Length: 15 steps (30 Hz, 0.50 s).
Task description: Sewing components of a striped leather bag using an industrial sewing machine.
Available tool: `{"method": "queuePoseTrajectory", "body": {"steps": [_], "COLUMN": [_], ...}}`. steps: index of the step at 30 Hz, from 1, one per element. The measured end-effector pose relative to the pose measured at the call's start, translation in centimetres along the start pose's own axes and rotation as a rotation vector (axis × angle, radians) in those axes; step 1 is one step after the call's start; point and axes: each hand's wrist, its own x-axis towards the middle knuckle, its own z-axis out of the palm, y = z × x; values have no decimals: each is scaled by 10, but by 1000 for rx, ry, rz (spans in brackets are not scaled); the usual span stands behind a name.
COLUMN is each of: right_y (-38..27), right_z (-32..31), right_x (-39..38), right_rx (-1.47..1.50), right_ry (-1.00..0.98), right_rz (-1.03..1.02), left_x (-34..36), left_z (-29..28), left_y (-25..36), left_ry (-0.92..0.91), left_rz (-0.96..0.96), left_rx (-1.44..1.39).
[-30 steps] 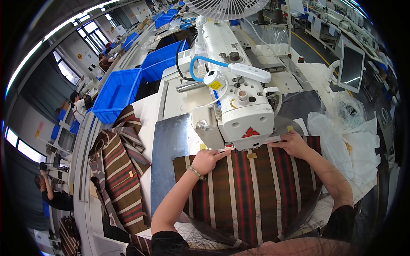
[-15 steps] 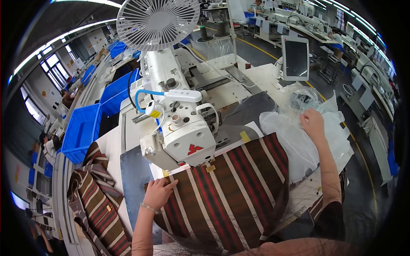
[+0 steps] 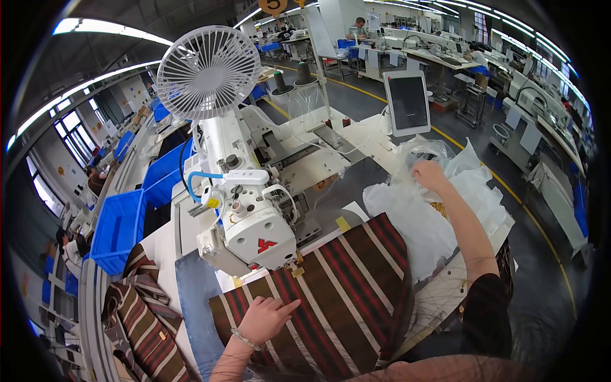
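A brown cloth with red and cream stripes (image 3: 331, 280) lies under the head of a white sewing machine (image 3: 254, 235). My left hand (image 3: 266, 318) rests on its left part, forefinger stretched out, holding nothing. A small gold-coloured label (image 3: 298, 272) sits on the cloth's far edge, at the machine head. To the right, my right hand (image 3: 429, 175) reaches to a crumpled clear plastic bag (image 3: 423, 151), its fingers curled. What they pinch, if anything, is hidden. Small yellow pieces (image 3: 439, 207) show among white plastic sheeting (image 3: 407, 223) below that hand.
More striped cloth (image 3: 149, 325) lies bunched at the left. Blue bins (image 3: 118, 223) stand beyond it. A white fan (image 3: 210, 73) rises above the machine, and a tablet-like screen (image 3: 407, 102) stands behind the bag. Thread cones (image 3: 280, 83) are at the back.
The whole view has shifted. My left hand has slid nearer and rightward over the cloth, away from the machine head. My right hand has moved toward the clear bag, and yellow pieces now show.
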Motion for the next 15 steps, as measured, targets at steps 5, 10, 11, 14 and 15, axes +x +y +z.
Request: {"method": "queuePoseTrajectory", "body": {"steps": [5, 10, 11, 14, 15], "right_y": [16, 22, 21, 30, 34], "right_z": [39, 53, 54, 58, 60], "right_x": [14, 20, 22, 28, 29], "right_rx": [-127, -352, -350, -124, -136], "right_ry": [-169, -169, -173, -147, -118], "right_rz": [201, 204, 204, 352, 407], "left_x": [-4, -7, -7, -10, -9], "left_z": [3, 9, 9, 13, 13], "left_y": [1, 0, 1, 1, 0], "left_ry": [15, 24, 17, -32, -31], "left_rz": [-3, -15, -27, -42, -37], "left_rx": [-4, 13, 14, 30, 31]}}
